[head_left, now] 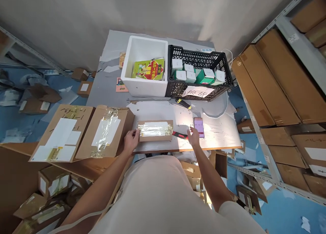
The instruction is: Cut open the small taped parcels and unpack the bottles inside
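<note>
Closest to the camera, the person's pale shirt (158, 193) is filling six o'clock, reckoning every direction from the small taped box (155, 131). That box is lying flat near the front edge of the tabletop (219, 139), its long sides running left to right.

At between eight and nine o'clock, the left hand (130, 141) is bending its fingers and touching the box's left end; I cannot tell whether they are gripping it. Just past three o'clock, the right hand (194, 138) is hovering or resting beside the phone (199, 127), which is displaying a timer. A red-and-black cutter (180, 135) is lying between box and hand, its red end right by the hand; whether those fingers are grasping it, I cannot tell.

A yellow-and-black cutter (183, 103) is lying at two o'clock. Just short of twelve, a white foam bin (145, 88) is holding colourful packets (149, 69). Touching it, between one and two, a black crate (177, 88) is holding green-and-white cartons (205, 76) and bearing a handwritten sign (198, 91).

Two larger boxes (107, 132) are standing side by side at nine o'clock. Far off around three, shelving (265, 147) is carrying brown cartons (277, 81).
</note>
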